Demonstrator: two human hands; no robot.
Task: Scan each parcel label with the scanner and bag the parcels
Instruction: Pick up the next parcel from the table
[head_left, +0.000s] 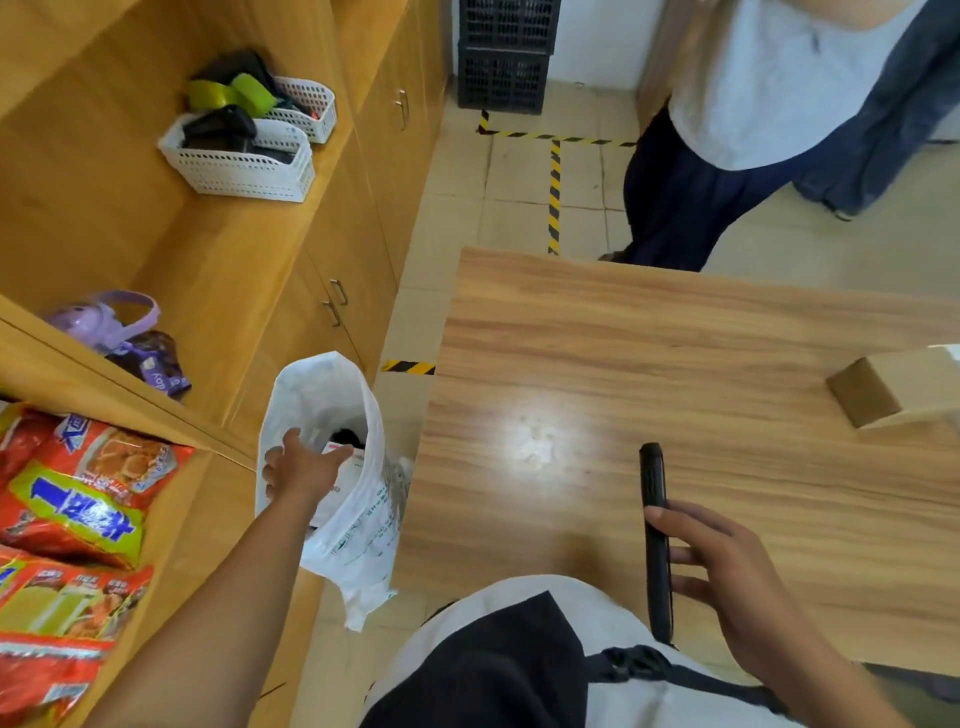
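Left of the wooden table stand shelves with snack packs and white baskets. Another person stands past its far side. The white bag hangs by its left edge with a parcel inside. The left hand grips the bag's rim. The right hand curls round the black scanner over the table. The floor is tiled.

A storeroom or parcel office: wooden shelves with snack packs, hazard-taped floor, stacked black crates.
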